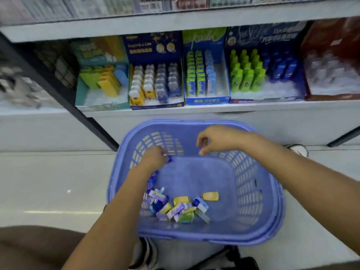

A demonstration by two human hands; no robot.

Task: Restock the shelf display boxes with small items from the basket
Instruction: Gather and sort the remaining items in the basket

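Small items are being seen heaped at 7 o'clock in the basket | a blue piece is being pinched by the left hand at 11 o'clock | the right hand is being held slack and empty at 12 o'clock | judged: the pinch should be firm, and the piece should be getting matched to its row in the display boxes before slotting

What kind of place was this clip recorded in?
Probably a retail shop aisle: a white shelf holds branded display boxes of packaged goods, and a purple basket of small items sits in front of it.
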